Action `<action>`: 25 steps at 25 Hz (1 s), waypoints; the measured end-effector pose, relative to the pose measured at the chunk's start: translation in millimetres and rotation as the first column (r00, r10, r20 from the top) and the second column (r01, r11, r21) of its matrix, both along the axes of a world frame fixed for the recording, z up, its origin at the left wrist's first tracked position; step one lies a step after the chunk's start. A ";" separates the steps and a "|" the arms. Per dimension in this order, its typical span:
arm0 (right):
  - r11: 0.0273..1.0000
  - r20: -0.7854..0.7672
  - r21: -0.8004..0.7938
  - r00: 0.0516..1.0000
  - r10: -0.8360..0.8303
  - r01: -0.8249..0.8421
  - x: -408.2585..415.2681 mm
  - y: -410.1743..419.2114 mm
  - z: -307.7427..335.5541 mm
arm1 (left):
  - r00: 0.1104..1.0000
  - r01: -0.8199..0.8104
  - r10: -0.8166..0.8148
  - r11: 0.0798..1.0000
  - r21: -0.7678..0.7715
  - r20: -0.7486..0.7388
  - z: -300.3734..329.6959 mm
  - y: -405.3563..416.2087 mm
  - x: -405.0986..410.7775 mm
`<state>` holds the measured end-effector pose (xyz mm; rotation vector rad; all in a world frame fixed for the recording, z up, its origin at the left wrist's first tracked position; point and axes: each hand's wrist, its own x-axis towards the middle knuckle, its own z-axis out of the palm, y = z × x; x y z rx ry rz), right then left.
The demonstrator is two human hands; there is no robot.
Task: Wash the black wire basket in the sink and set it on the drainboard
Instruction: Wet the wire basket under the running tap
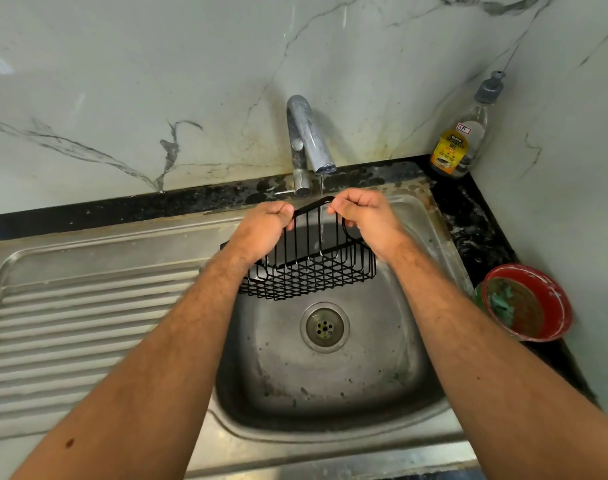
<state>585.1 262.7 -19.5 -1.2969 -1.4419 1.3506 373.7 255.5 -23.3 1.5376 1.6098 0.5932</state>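
The black wire basket [313,268] hangs over the steel sink [330,375], below the tap [307,140]. A thin stream of water runs from the spout down through its wires. My left hand [264,228] grips the basket's upper rim at the left. My right hand [366,218] pinches the same rim at the right. The basket tilts with its open side facing me. The ribbed drainboard [88,327] lies to the left of the sink bowl.
A dishwash gel bottle [463,133] stands in the back right corner on the dark counter. A red bowl [531,301] with green scrub pieces sits at the right of the sink. The drain [325,327] is in the middle of the bowl. Marble wall behind.
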 end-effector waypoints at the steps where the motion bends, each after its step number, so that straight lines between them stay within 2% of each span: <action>1: 1.000 0.000 0.008 1.000 0.016 -0.016 -0.8 2.1 2.7 | 1.000 -0.016 0.016 1.000 0.002 0.004 -0.8 0.4 0.0; 11: 0.999 0.116 0.042 0.993 -0.006 0.001 -6.3 16.1 18.5 | 0.985 -0.130 0.128 0.992 0.007 0.119 0.3 -1.7 2.9; 14: 0.998 0.160 0.050 0.987 0.020 -0.029 -4.7 13.5 21.8 | 0.991 -0.119 0.121 0.992 -0.030 0.060 6.6 -4.0 10.7; 16: 0.992 0.310 0.081 0.948 0.071 -0.101 -7.1 13.1 26.5 | 0.997 -0.075 0.074 0.996 -0.049 -0.013 14.0 -3.4 21.6; 18: 0.979 0.501 0.097 0.859 0.105 -0.177 -12.0 13.5 32.5 | 0.998 -0.030 0.027 0.998 -0.056 -0.064 19.7 -1.2 33.2; 19: 0.980 0.542 0.089 0.834 0.101 -0.177 -13.3 13.8 36.6 | 0.997 -0.017 0.013 0.998 -0.054 -0.073 21.3 0.0 36.8; 22: 0.993 0.540 0.029 0.838 0.077 -0.111 -2.2 19.5 40.7 | 0.996 0.017 -0.019 1.000 -0.023 -0.090 23.0 1.7 31.8; 25: 0.999 0.471 -0.031 0.881 0.053 -0.044 15.9 19.5 34.0 | 0.985 0.024 -0.029 0.999 -0.030 -0.168 20.9 2.1 9.6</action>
